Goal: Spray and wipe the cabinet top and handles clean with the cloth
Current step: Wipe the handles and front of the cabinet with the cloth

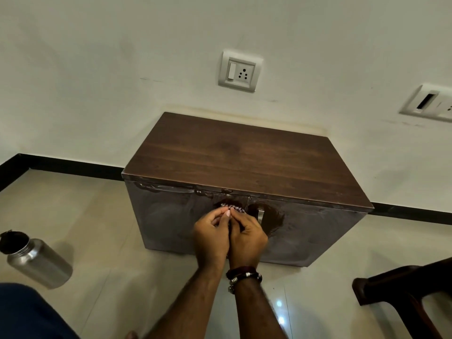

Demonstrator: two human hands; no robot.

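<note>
A low dark-wood cabinet [234, 157] stands against the wall, its top bare. Its dusty front has two doors. A metal handle [261, 214] shows on the right door, with a wiped dark patch around it. My left hand [212, 237] and my right hand [247, 237] are pressed together at the left door, where its handle is hidden behind them. Both pinch a small patterned cloth [233, 207] that peeks out above the fingertips. No spray bottle is in view.
A steel bottle [36, 261] with a dark open top stands on the tiled floor at the left. A dark wooden chair part [403, 289] juts in at the lower right. Wall sockets [240, 70] sit above the cabinet. My blue-clad knee [27, 314] is at bottom left.
</note>
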